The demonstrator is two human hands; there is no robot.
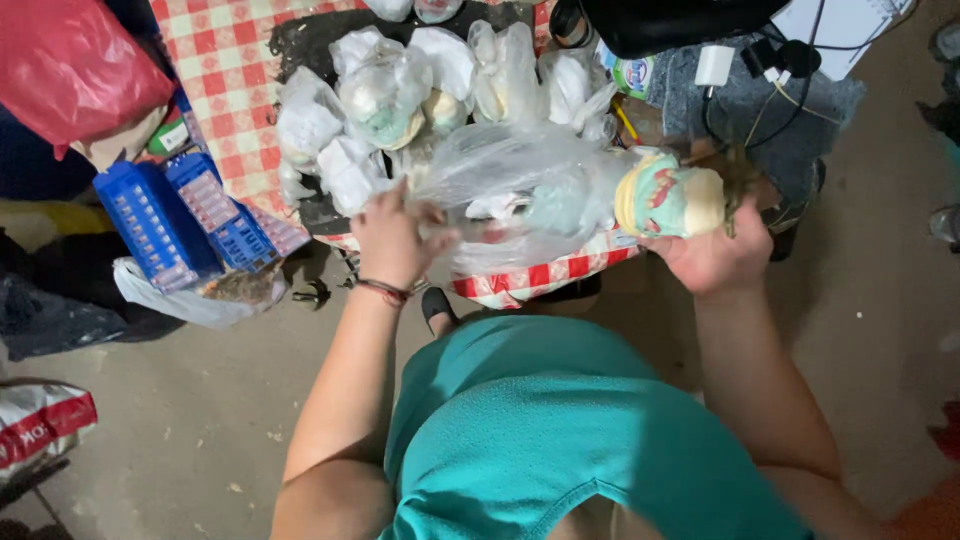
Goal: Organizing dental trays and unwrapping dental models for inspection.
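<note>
Over the table edge, right-hand fingers (690,250) clamp the doll (668,198); left-hand fingers (400,215) grip its clear bag (520,180).

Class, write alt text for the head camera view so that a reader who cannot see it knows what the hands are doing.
Seen from above, a person's right hand holds a small painted figurine while the left hand grips a clear plastic bag beside it. Behind them, more bagged figurines crowd a table with a red checked cloth, and blue crates sit at its left edge.

Red-and-white checked tablecloth (232,85), blue crates (160,225), mint-and-cream figurine (668,198), teal shirt (560,430).
</note>
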